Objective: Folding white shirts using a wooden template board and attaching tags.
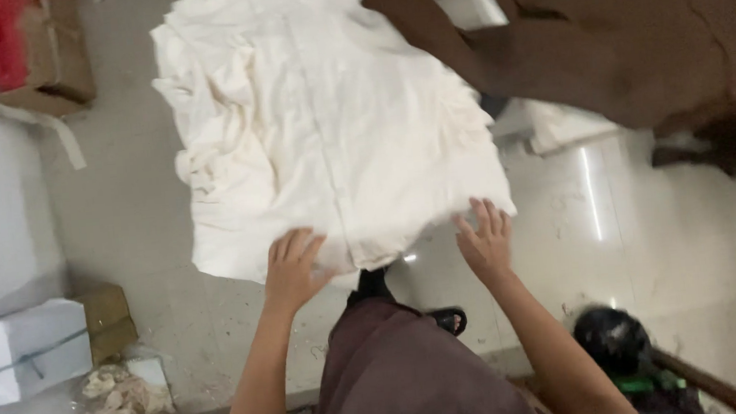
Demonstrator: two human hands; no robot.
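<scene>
I'm seeing a white strapped parcel (19,353) lying lower left, and a red-topped cardboard box (35,50) sitting upper left.

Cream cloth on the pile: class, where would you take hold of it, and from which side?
Grip the cream cloth at its near hem, by the two near corners, coming from the person's side. That edge hangs free toward the floor, and the left hand and right hand already rest flat there. The far end lies under a brown cloth.
</scene>
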